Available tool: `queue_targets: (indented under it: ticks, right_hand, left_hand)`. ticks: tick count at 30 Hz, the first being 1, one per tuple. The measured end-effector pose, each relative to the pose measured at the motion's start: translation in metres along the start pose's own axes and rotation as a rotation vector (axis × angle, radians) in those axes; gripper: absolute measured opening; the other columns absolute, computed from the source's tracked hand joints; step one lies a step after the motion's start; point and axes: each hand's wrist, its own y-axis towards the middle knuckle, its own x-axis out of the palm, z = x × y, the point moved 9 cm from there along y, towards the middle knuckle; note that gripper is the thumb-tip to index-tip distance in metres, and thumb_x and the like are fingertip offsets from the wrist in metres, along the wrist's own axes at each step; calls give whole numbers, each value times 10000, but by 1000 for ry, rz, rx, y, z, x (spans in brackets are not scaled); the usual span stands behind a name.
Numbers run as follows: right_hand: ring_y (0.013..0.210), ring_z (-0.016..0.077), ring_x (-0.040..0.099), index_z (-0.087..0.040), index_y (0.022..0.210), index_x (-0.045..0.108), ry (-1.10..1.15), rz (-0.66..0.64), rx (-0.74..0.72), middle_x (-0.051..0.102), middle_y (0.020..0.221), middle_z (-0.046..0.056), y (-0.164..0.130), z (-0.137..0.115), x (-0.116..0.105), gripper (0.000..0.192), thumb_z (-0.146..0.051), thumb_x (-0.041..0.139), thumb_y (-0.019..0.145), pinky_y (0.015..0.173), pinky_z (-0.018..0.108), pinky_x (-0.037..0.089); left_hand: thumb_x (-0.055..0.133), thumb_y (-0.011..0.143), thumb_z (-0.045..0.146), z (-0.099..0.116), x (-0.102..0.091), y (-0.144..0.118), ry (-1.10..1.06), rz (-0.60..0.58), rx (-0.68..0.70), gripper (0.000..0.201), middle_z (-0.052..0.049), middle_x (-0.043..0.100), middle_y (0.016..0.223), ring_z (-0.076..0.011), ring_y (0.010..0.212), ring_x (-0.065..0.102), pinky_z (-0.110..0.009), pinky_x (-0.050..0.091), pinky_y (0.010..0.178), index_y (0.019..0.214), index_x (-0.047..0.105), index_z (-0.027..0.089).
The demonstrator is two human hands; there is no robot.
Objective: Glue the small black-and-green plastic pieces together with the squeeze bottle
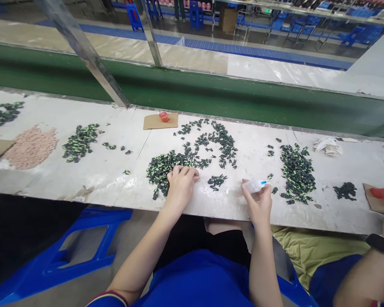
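My left hand rests at the right edge of a heap of small black-and-green pieces, its fingers curled down. Whatever lies under its fingertips is hidden. In my right hand is a small white squeeze bottle, held on its side with the blue nozzle pointing right. Just beyond that nozzle lies a single black-and-green piece. Between my hands sits a little cluster of black slivers, and a looser ring of dark pieces spreads behind it.
To the right are another dark-green heap, a crumpled white cloth and a co-worker's watch-wearing arm. A red cup stands on cardboard. Leftward lies a pink pile. A metal post rises from the table.
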Motion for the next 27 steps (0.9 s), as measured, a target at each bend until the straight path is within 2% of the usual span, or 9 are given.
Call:
queue_targets:
  ticks: [2, 4, 6, 8, 11, 14, 19, 23, 27]
  right_hand:
    - [740, 197, 650, -222, 823, 455, 100, -21, 38, 699, 795, 32, -5, 1, 2, 368, -393, 747, 677, 664, 317, 501]
    - [572, 150, 581, -207, 771, 509, 158, -12, 42, 640, 644, -17, -7, 1, 2, 331, -386, 759, 647, 548, 267, 455]
    - [490, 116, 501, -190, 745, 569, 239, 32, 52, 584, 582, -38, -8, 2, 0, 303, -390, 758, 617, 482, 243, 392]
    - [488, 108, 480, -175, 740, 610, 342, 83, 79, 568, 588, -35, -8, 4, -2, 305, -383, 762, 575, 470, 238, 357]
    - [526, 111, 490, -160, 738, 634, 418, 113, 133, 580, 628, -18, -9, 9, 0, 318, -359, 772, 532, 485, 238, 345]
    - [507, 105, 462, -155, 692, 618, 351, 120, 150, 563, 600, -15, -12, 11, 5, 303, -412, 744, 592, 472, 236, 339]
    - [529, 122, 491, -165, 637, 583, 158, 46, 90, 548, 559, -19, -19, -3, 21, 307, -450, 685, 690, 508, 245, 401]
    - [508, 128, 490, -166, 614, 581, 77, 32, 80, 549, 528, -17, -20, -11, 27, 293, -435, 682, 675, 501, 254, 413]
    - [511, 132, 499, -162, 613, 589, 54, 28, 110, 565, 533, -12, -19, -8, 28, 282, -419, 689, 671, 506, 256, 419]
  left_hand:
    - [554, 870, 156, 8, 6, -8, -129, -46, 50, 128, -28, 696, 906, -247, 962, 505, -383, 306, 788, 788, 625, 225]
    - [550, 874, 173, 16, 15, -18, -247, -107, 99, 130, -6, 703, 892, -226, 953, 529, -372, 310, 805, 793, 629, 237]
    - [557, 874, 186, 21, 24, -29, -301, -153, 120, 127, 10, 710, 872, -215, 954, 549, -370, 304, 823, 784, 628, 240]
    - [582, 866, 194, 18, 29, -37, -281, -150, 107, 111, 20, 715, 863, -220, 986, 556, -378, 288, 842, 773, 622, 237]
    - [622, 849, 216, 10, 26, -44, -213, -87, 82, 47, 12, 722, 913, -239, 1053, 546, -394, 273, 871, 809, 620, 241]
    - [622, 851, 226, 5, 21, -48, -190, -59, 93, 62, -12, 722, 987, -243, 1084, 547, -390, 287, 880, 907, 627, 251]
    - [575, 874, 193, 8, 24, -47, -200, -80, 119, 156, -30, 720, 1025, -230, 1106, 569, -382, 299, 894, 1008, 624, 257]
    - [559, 884, 172, 14, 25, -44, -194, -66, 149, 147, -15, 729, 1001, -211, 1081, 591, -367, 295, 873, 989, 624, 252]
    - [580, 878, 182, 14, 23, -43, -182, -45, 139, 103, -5, 739, 960, -198, 1015, 614, -358, 288, 851, 937, 634, 246]
